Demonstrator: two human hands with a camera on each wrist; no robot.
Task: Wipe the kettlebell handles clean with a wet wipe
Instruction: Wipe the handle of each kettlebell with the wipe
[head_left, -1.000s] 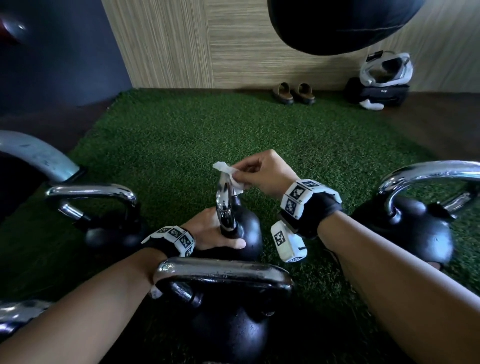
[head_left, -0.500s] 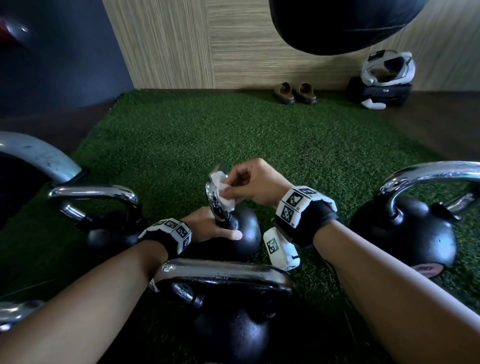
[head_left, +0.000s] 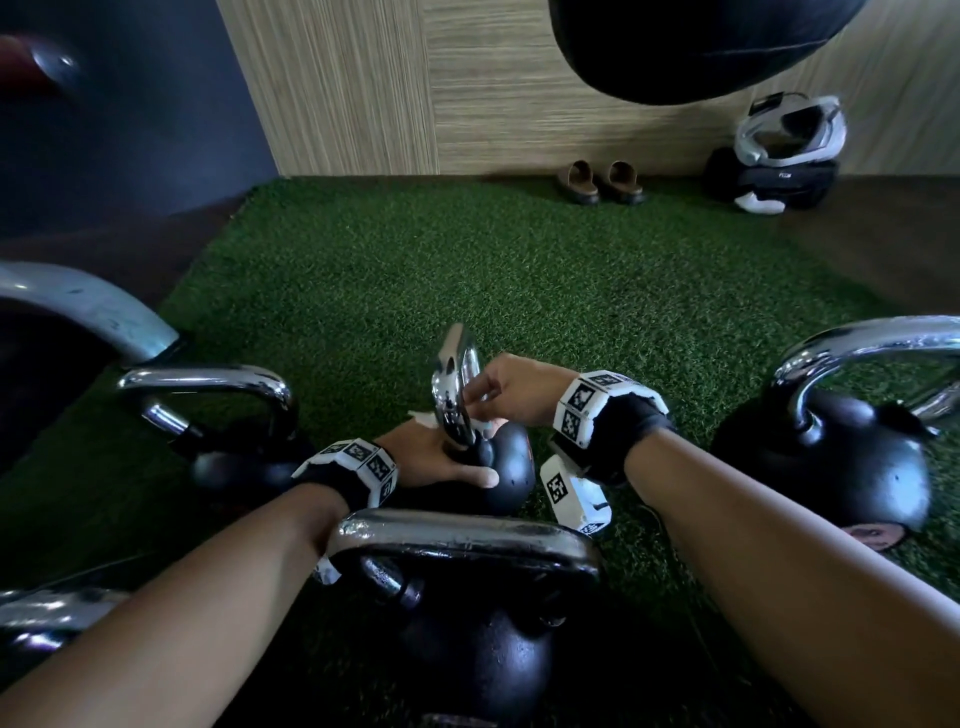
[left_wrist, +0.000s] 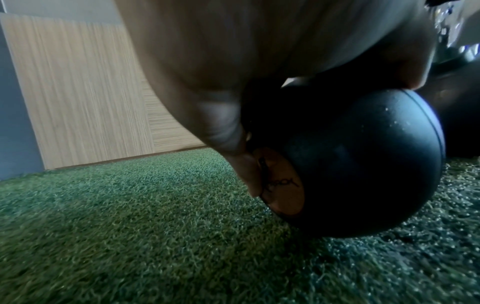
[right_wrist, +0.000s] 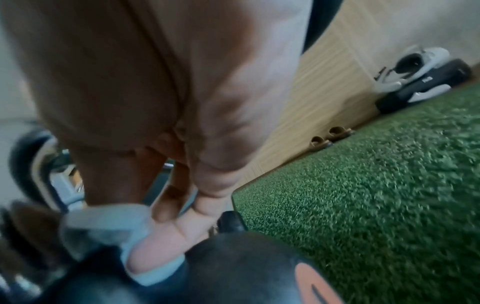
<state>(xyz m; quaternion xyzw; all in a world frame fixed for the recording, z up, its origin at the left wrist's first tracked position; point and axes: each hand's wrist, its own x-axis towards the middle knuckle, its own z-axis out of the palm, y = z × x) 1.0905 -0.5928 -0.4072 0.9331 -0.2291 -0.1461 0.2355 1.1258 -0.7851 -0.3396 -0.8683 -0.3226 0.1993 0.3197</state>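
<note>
A small black kettlebell (head_left: 511, 467) stands on the green turf (head_left: 467, 270) at centre, its chrome handle (head_left: 457, 364) upright. My left hand (head_left: 441, 460) grips its body beside the handle's foot, thumb across the front; in the left wrist view the left hand (left_wrist: 228, 131) curls over the small kettlebell's dark ball (left_wrist: 350, 164). My right hand (head_left: 475, 402) pinches a white wet wipe (head_left: 422, 415) round the lower part of the handle. The right wrist view shows the wet wipe (right_wrist: 98, 226) bunched under my fingers (right_wrist: 155, 242), just above the ball (right_wrist: 233, 271).
Larger kettlebells ring the small one: one in front (head_left: 467, 639), one right (head_left: 831, 467), one left (head_left: 239, 457), and a big handle far left (head_left: 93, 312). Sandals (head_left: 602, 182) and black-and-white gear (head_left: 779, 166) lie by the wooden wall. A black bag (head_left: 675, 41) hangs overhead.
My right hand has slid the wipe down the chrome handle from its top to near its foot. The left hand keeps its grip on the ball.
</note>
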